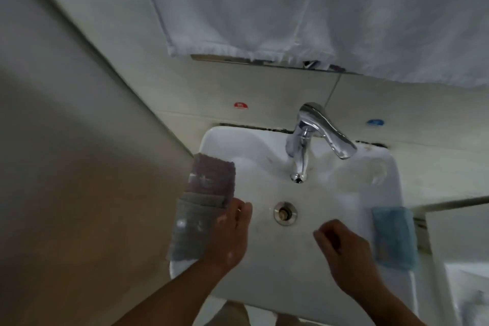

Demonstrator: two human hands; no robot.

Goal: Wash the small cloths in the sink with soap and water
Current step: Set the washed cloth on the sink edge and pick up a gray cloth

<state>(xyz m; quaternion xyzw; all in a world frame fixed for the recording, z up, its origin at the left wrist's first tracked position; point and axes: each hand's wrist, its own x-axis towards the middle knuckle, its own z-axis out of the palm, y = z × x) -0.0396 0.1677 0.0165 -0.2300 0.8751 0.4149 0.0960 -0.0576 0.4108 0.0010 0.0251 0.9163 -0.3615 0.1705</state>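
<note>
- My left grip was touching the gray cloth on the left rim of the sink. I could not tell if it pinched it.
- The cloth lay long, front to back, just left of that grip.
- My right grip hung loosely curled and empty, near the blue cloth.

L hand touches grey cloth on sink left rim; R hand loosely curled over basin; blue cloth on right rim.
</note>
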